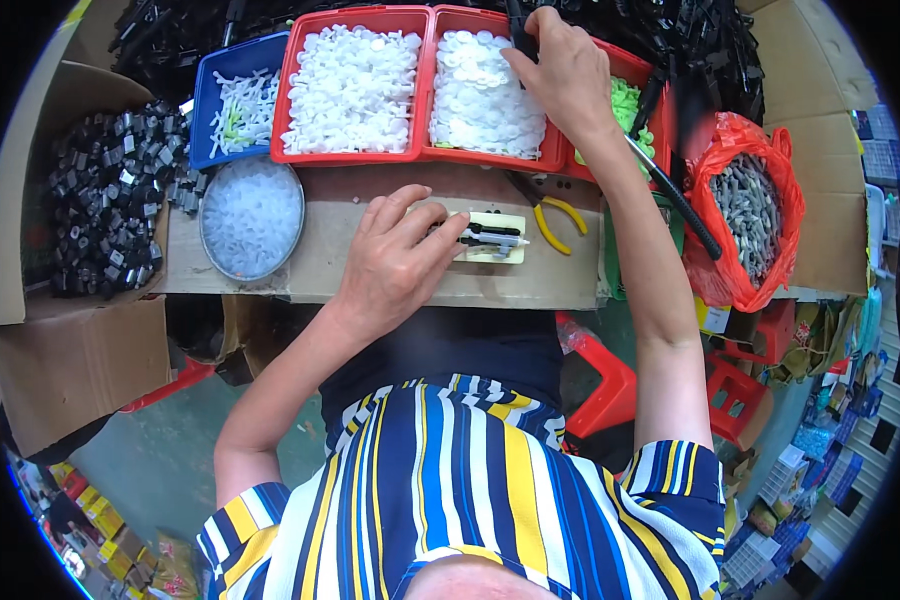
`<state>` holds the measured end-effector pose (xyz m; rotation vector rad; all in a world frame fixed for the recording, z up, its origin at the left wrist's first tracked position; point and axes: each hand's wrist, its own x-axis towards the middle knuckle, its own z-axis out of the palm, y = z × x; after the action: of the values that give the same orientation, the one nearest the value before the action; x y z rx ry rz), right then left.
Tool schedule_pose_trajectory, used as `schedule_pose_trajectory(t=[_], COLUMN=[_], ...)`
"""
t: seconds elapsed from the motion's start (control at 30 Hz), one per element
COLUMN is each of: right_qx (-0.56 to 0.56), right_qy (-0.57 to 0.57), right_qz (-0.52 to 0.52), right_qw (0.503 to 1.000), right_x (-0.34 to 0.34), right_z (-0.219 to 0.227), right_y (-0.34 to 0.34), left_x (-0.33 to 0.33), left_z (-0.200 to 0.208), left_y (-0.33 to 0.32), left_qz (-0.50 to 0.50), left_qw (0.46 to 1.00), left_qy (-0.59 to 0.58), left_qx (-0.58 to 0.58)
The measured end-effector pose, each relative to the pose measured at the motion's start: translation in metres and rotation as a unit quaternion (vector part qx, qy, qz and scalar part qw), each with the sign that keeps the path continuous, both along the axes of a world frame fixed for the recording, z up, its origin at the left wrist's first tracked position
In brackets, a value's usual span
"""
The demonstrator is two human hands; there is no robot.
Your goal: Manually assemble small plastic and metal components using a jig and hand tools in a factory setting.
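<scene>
Partly under the left hand [395, 250], black assembly [486, 237]; right hand [567, 75] apart, both grips unclear.

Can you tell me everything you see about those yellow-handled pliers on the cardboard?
These yellow-handled pliers have a dark, metal-looking head and two curved handles, perhaps plastic-coated, spread apart. They lie on the brown cardboard work surface, to the right of the cream rectangular block, with the head pointing up and left toward the red plastic bin of white pieces. Nobody is touching them. The tips are too small to make out clearly.
</scene>
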<state>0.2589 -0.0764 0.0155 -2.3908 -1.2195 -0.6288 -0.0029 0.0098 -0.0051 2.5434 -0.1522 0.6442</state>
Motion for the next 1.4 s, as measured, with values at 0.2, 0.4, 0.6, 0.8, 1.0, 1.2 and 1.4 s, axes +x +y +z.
schedule_pose_trajectory(t=[0.2, 0.4, 0.6, 0.8, 1.0, 1.2, 1.4], right_qx=[0.186, 0.321, 0.242, 0.015, -0.039, -0.039, -0.077], right_qy=[0.23, 0.501, 0.297, 0.069, 0.064, 0.051, 0.111], right_qz=[0.068, 0.179, 0.115, 0.214, 0.221, 0.229, 0.233], right_qw=[0.953, 0.783, 0.916, 0.974, 0.972, 0.971, 0.963], right_x=[-0.03, -0.106, -0.111, -0.116, -0.13, -0.139, -0.134], right_z=[0.025, 0.03, 0.024, 0.031, 0.022, 0.015, 0.005], right_y=[-0.012, -0.032, -0.063, -0.087, -0.091, -0.08, -0.076], left_x=[0.005, 0.023, 0.023, 0.012, 0.007, -0.002, -0.004], left_z=[0.005, 0.022, 0.019, 0.029, 0.022, 0.019, 0.011], left_y=[0.005, -0.014, -0.011, 0.007, 0.011, 0.021, 0.029], left_qz=[0.036, 0.047, 0.021, -0.011, -0.009, 0.026, 0.137], left_qw=[0.993, 0.912, 0.83, 0.835, 0.821, 0.787, 0.908], left_qy=[-0.042, 0.022, 0.04, 0.198, 0.195, 0.225, 0.114], left_qx=[-0.105, -0.407, -0.556, -0.513, -0.536, -0.574, -0.378])
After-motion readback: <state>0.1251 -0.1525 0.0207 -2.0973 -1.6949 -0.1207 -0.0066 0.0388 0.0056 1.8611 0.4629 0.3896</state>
